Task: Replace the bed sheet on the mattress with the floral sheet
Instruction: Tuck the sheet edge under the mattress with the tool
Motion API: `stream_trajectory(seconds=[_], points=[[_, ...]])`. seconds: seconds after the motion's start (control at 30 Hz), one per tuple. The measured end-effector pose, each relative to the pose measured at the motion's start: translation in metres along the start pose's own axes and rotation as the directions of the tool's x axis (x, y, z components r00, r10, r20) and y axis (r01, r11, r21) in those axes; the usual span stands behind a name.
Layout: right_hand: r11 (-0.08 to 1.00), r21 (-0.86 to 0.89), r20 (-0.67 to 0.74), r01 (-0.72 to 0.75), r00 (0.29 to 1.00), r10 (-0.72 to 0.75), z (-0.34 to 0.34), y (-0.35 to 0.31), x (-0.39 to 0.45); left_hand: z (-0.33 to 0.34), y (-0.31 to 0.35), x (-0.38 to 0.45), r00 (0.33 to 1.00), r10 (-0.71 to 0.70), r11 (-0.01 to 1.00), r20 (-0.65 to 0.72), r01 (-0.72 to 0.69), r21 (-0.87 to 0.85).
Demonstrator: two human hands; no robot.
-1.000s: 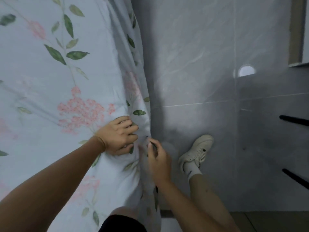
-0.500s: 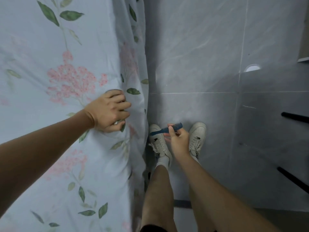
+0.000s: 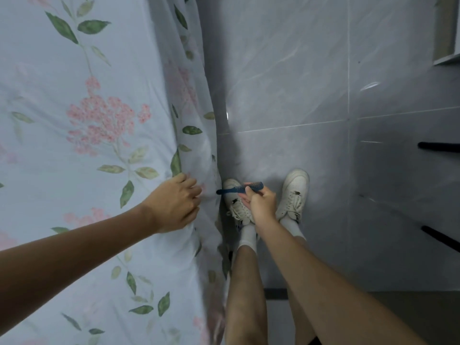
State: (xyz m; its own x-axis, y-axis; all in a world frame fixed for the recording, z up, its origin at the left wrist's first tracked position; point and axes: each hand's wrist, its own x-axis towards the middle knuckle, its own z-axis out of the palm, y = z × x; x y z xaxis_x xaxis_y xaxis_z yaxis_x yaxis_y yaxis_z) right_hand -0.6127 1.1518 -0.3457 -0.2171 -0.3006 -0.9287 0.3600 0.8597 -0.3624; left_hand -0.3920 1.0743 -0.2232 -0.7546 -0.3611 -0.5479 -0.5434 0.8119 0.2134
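The floral sheet (image 3: pixel 82 150), pale blue with pink blossoms and green leaves, covers the bed on the left and hangs down over its right edge. My left hand (image 3: pixel 174 204) rests on that edge with the fingers curled into the fabric, bunching it. My right hand (image 3: pixel 260 201) is off the bed, over the floor, pinching a dark blue comb (image 3: pixel 239 188) that points left toward the hanging sheet. The mattress itself is hidden under the sheet.
My two legs in white sneakers (image 3: pixel 293 192) stand on the grey tiled floor (image 3: pixel 298 83) right beside the bed. Black furniture legs (image 3: pixel 438 146) jut in at the right edge, and a white cabinet corner (image 3: pixel 448 28) sits at the top right.
My right hand has drawn away from the sheet's edge with the comb in it, and both feet now stand side by side. My left hand stays gripping the sheet at the bed edge.
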Motion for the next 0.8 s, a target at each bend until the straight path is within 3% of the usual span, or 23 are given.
stream_trajectory(seconds=[0.1, 0.23, 0.37, 0.53, 0.63, 0.7, 0.8], points=[[0.992, 0.101, 0.029, -0.075, 0.997, 0.073, 0.008, 0.004, -0.001, -0.005, 0.002, -0.004, 0.993, 0.041, 0.998, 0.11, -0.045, 0.032], [0.988, 0.099, 0.059, -0.117, 0.992, 0.112, 0.018, 0.011, -0.008, -0.013, 0.006, -0.005, 0.954, 0.031, 0.994, 0.299, -0.061, 0.092], [0.991, 0.096, 0.043, -0.097, 0.995, 0.094, 0.023, 0.013, -0.014, -0.023, 0.01, -0.002, 0.926, 0.011, 0.992, 0.376, -0.057, 0.11], [0.993, 0.089, 0.058, -0.079, 0.996, 0.074, 0.044, 0.011, -0.015, -0.044, 0.018, -0.023, 0.956, -0.021, 0.998, 0.292, 0.004, 0.061], [0.994, 0.0, 0.127, -0.111, 0.986, 0.11, 0.076, 0.023, -0.018, -0.053, 0.019, -0.035, 0.978, -0.006, 0.999, 0.208, -0.002, 0.037], [0.986, -0.045, 0.184, -0.16, 0.969, 0.165, 0.103, 0.036, -0.022, -0.054, 0.017, -0.042, 0.985, 0.011, 1.0, 0.173, -0.015, 0.027], [0.944, 0.022, 0.305, -0.33, 0.901, 0.308, 0.12, 0.045, -0.017, -0.054, 0.018, -0.049, 0.987, 0.013, 1.0, 0.161, -0.013, -0.001]])
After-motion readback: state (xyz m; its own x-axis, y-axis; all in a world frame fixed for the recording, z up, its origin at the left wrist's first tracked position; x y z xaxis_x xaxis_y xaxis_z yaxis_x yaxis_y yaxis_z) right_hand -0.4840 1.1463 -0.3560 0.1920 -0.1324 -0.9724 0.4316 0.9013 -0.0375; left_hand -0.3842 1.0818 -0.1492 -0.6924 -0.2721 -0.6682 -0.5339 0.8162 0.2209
